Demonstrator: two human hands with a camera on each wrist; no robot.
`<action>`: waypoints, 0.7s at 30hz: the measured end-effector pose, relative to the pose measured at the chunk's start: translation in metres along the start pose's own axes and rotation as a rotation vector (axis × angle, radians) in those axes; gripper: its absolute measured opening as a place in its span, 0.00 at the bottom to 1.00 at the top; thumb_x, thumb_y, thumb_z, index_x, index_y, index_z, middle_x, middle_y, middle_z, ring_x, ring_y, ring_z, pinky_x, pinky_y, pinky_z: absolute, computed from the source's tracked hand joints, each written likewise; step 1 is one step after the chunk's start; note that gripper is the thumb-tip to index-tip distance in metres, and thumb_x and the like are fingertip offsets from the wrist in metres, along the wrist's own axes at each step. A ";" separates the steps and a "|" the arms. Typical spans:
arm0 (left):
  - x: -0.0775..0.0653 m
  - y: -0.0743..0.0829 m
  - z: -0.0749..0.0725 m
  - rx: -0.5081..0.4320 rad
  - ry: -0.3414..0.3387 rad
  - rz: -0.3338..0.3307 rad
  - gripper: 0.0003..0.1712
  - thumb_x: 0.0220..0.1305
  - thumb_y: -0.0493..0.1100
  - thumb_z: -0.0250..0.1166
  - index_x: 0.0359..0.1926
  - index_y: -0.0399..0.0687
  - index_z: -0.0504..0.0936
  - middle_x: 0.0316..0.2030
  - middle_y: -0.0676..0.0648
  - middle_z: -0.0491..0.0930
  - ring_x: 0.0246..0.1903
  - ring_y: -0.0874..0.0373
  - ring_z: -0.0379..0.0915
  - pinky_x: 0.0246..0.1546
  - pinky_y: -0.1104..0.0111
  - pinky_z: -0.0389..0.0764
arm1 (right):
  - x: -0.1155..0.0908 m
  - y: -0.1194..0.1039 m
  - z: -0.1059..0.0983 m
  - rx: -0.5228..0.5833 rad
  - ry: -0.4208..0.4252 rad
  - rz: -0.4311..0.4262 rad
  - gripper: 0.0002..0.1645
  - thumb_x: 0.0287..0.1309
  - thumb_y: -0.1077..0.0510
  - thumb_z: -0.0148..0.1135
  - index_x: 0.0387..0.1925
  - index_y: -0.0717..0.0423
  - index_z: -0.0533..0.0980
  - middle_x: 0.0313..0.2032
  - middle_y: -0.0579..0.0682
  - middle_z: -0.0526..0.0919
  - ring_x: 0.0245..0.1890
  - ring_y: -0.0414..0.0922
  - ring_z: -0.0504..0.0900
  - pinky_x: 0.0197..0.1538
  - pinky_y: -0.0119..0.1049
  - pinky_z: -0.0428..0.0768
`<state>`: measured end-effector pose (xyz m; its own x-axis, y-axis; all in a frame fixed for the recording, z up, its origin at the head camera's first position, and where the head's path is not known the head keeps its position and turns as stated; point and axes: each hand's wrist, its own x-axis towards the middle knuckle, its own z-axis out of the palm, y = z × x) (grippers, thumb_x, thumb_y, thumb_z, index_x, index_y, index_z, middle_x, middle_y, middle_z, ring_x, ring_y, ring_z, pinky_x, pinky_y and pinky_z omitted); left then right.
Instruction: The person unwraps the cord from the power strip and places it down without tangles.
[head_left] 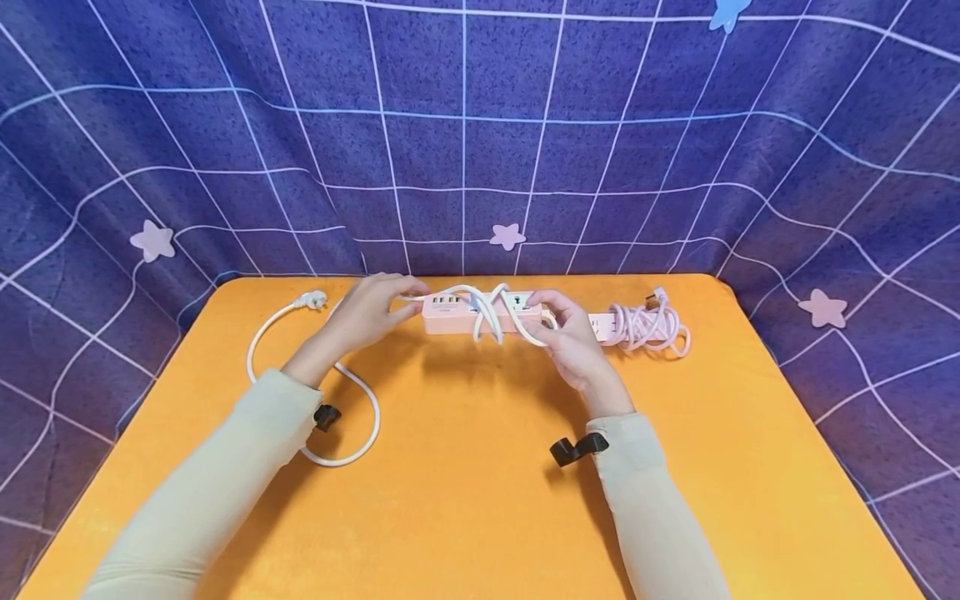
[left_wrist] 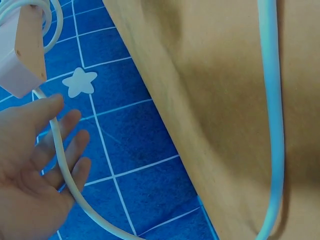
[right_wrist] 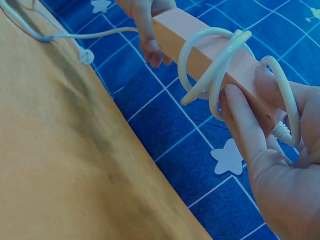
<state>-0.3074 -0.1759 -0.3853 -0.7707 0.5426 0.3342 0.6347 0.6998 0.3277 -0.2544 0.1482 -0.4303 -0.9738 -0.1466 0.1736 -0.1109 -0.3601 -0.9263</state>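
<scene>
A pink power strip (head_left: 450, 323) is raised over the far part of the table, its white cord (head_left: 486, 312) wound loosely around its middle. My right hand (head_left: 576, 342) grips the strip's right end, thumb on one face and fingers on the other, as the right wrist view shows. At the opposite end, my left hand (head_left: 372, 310) pinches the cord (left_wrist: 62, 160) between thumb and fingers, close to the strip's end (left_wrist: 27, 60). From there the cord's loose length (head_left: 369, 392) loops down over the table to a white plug (head_left: 311, 300) beyond the left hand.
A second power strip (head_left: 602, 327), wrapped in a pink coiled cord (head_left: 645, 327), lies just right of my right hand. The orange tabletop (head_left: 465, 483) ends at a blue gridded curtain (head_left: 465, 150) with star shapes. Black wrist mounts (head_left: 577, 448) stick out from the sleeves.
</scene>
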 end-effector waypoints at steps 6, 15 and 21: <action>0.000 -0.002 0.002 -0.008 0.037 0.013 0.11 0.72 0.42 0.71 0.52 0.45 0.89 0.47 0.44 0.90 0.48 0.46 0.87 0.55 0.49 0.83 | 0.000 0.001 0.000 0.015 -0.002 0.015 0.23 0.63 0.80 0.59 0.42 0.49 0.80 0.57 0.50 0.72 0.47 0.43 0.77 0.43 0.26 0.83; 0.000 -0.004 -0.001 -0.038 0.115 0.019 0.06 0.70 0.42 0.74 0.45 0.48 0.91 0.40 0.47 0.91 0.42 0.49 0.88 0.48 0.52 0.85 | 0.001 0.001 -0.001 0.001 -0.002 0.008 0.23 0.63 0.80 0.59 0.42 0.48 0.80 0.56 0.50 0.73 0.48 0.43 0.76 0.43 0.26 0.83; 0.001 -0.002 -0.005 -0.038 0.154 -0.002 0.05 0.70 0.41 0.73 0.44 0.47 0.91 0.40 0.47 0.91 0.42 0.49 0.88 0.48 0.53 0.85 | 0.001 0.002 0.000 -0.001 0.001 0.012 0.24 0.63 0.80 0.59 0.42 0.47 0.80 0.56 0.49 0.73 0.49 0.43 0.76 0.45 0.26 0.83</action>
<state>-0.3087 -0.1793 -0.3812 -0.7563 0.4612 0.4640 0.6369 0.6814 0.3607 -0.2554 0.1475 -0.4319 -0.9752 -0.1504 0.1622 -0.0994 -0.3573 -0.9287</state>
